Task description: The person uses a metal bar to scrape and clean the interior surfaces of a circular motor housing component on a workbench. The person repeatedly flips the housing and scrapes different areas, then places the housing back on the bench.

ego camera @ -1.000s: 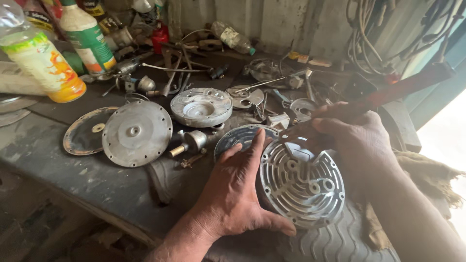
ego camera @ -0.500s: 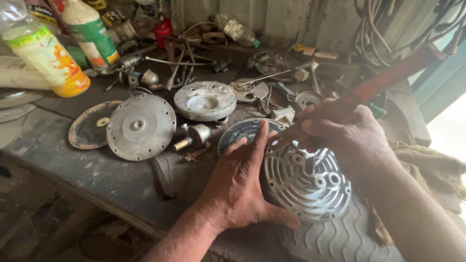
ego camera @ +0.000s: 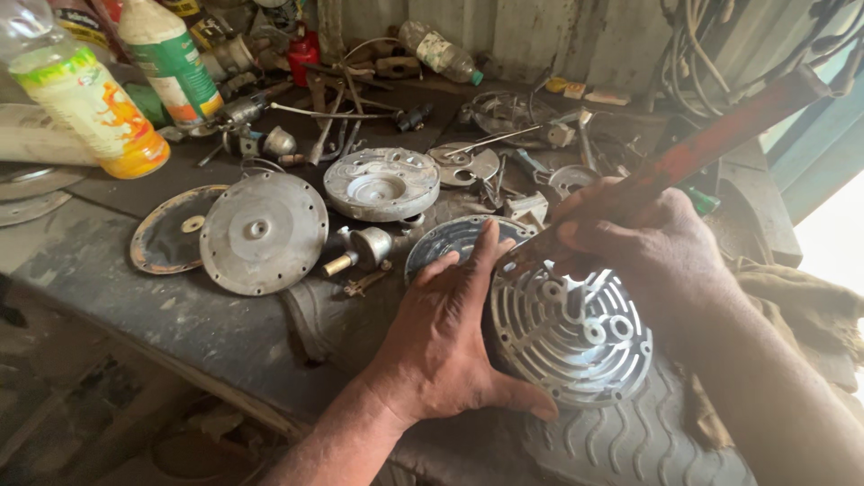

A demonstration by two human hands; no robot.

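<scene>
Ribbed metal cover (ego camera: 571, 333), round and silver, lies near the front edge of a cluttered workshop counter (ego camera: 135, 315), resting on a grooved rubber mat (ego camera: 630, 441) with its finned face turned up toward the camera. Being a disc, it has no real long axis; its flat plane tilts slightly, the near rim lower. The person's left hand (ego camera: 441, 333) braces the cover's left rim, fingers (ego camera: 477, 261) pressed flat and close together, the thumb hooked round the near edge. The right hand (ego camera: 648, 238) is clenched round a long red-handled tool (ego camera: 720, 135) that runs from upper right down to the cover's far rim; its tip is hidden behind the hand. Doing this well appears to call for a firm, low brace from the left hand, with its fingers kept clear of the tool's working end, so the cover cannot skid on the mat. Behind sit a plain round plate (ego camera: 263, 232), a dished casting (ego camera: 381, 184), a dark rubber diaphragm (ego camera: 166, 243), a yellow drink bottle (ego camera: 85, 99) and a small brass-tipped fitting (ego camera: 360, 247).
</scene>
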